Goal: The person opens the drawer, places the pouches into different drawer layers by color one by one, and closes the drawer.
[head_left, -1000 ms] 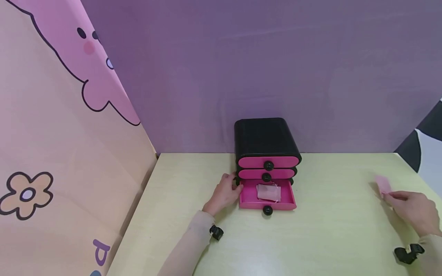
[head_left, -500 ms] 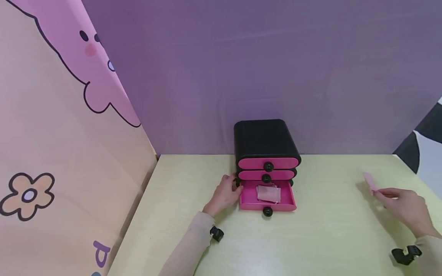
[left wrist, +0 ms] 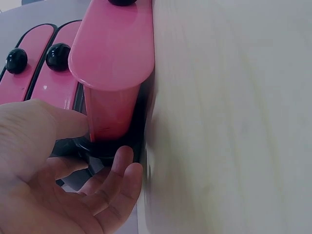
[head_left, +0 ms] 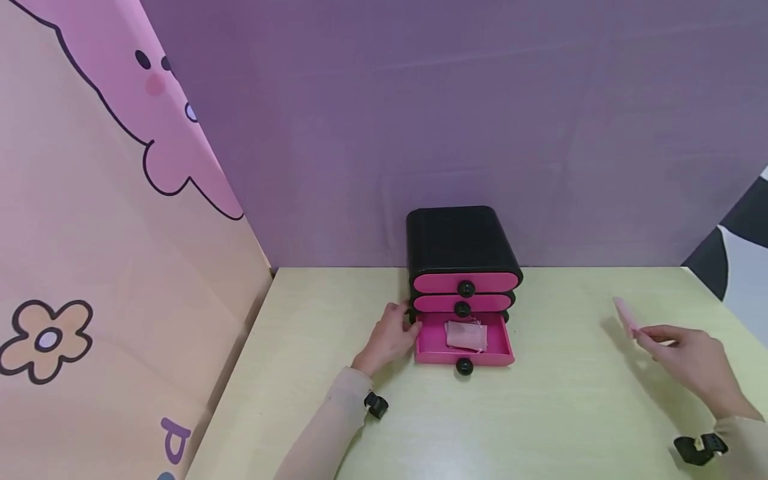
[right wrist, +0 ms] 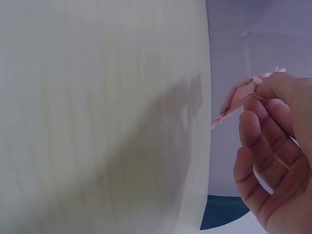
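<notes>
A small black cabinet (head_left: 459, 240) with pink drawers stands at the back of the table. Its lowest drawer (head_left: 501, 343) is pulled out, and a pale pink drawstring pouch (head_left: 467, 335) lies inside. My left hand (head_left: 389, 337) grips the cabinet's lower left corner; in the left wrist view the thumb (left wrist: 68, 124) is right by the pulled-out drawer's side and the other fingers curl round the black body. Out to the right, over the table, my right hand (head_left: 690, 360) pinches another pink pouch (right wrist: 241, 95) between thumb and forefinger, its other fingers loosely bent.
The pale wooden table (head_left: 528, 427) meets a purple backdrop (head_left: 456, 133) just behind the cabinet. A pink printed panel (head_left: 120, 233) with a flower rises along the left side. A black-and-white shape (head_left: 729, 260) stands at the far right edge.
My right hand has moved left across the table with the pouch, which has turned more edge-on. The left hand, cabinet and pulled-out drawer have stayed in place.
</notes>
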Motion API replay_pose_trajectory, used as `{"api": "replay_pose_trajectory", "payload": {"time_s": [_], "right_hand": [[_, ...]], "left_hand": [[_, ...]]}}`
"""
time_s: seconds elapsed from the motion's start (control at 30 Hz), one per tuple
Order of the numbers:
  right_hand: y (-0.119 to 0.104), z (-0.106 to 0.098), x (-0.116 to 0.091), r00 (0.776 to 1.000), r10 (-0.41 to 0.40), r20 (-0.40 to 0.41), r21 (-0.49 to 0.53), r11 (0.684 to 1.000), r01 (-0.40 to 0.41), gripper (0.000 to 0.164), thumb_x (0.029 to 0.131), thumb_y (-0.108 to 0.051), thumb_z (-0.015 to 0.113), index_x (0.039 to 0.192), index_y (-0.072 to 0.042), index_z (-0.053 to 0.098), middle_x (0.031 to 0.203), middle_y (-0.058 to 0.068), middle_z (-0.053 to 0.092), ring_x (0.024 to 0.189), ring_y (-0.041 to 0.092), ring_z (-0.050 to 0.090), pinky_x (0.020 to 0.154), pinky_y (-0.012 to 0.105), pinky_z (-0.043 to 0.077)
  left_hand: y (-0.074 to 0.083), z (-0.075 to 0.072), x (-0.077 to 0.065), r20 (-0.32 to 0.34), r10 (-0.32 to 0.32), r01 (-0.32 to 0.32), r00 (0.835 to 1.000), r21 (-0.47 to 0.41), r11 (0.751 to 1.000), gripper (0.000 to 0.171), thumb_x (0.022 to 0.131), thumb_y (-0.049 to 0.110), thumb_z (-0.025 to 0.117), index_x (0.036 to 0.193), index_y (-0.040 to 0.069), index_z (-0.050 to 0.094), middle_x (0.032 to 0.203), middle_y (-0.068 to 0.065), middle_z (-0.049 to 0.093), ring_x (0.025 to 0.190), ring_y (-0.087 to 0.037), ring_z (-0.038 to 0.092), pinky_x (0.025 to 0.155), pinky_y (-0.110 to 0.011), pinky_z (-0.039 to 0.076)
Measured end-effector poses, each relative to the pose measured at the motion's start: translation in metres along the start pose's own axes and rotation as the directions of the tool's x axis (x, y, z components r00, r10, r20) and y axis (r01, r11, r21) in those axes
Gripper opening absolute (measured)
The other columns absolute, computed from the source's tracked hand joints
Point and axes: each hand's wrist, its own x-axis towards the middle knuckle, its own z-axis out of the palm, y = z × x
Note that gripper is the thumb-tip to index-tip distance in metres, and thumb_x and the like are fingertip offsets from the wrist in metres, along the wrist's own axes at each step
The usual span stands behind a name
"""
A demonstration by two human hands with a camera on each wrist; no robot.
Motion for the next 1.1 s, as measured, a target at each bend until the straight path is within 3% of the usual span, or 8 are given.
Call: {"api": "replay_pose_trajectory", "payload": {"time_s": [0.7,1.1], "right_hand": [[-0.043,0.009,-0.017,0.993,-0.113,-0.038,0.08,0.99,0.115,0.029,0.099,-0.026,0.076,0.11,0.0,0.081,0.079,0.0,0.077,0.062,-0.008,0.055,0.052,0.026,0.041],[-0.06,0.017,-0.023,0.987,-0.149,-0.054,0.082,0.985,0.154,0.023,0.096,-0.023,0.079,0.107,-0.003,0.083,0.085,0.007,0.08,0.062,-0.008,0.055,0.052,0.024,0.041]], "left_hand": [[0.0,-0.001,-0.001,-0.004,0.01,-0.01,1.0,0.017,1.0,0.056,0.105,0.025,0.065,0.153,-0.001,0.053,0.133,-0.02,0.058,0.09,-0.015,0.062,0.078,-0.028,0.053],[-0.001,-0.001,0.0,0.008,-0.005,0.005,1.0,0.019,1.0,0.059,0.106,0.027,0.065,0.156,0.0,0.05,0.135,-0.019,0.057,0.089,-0.014,0.061,0.076,-0.026,0.052]]}}
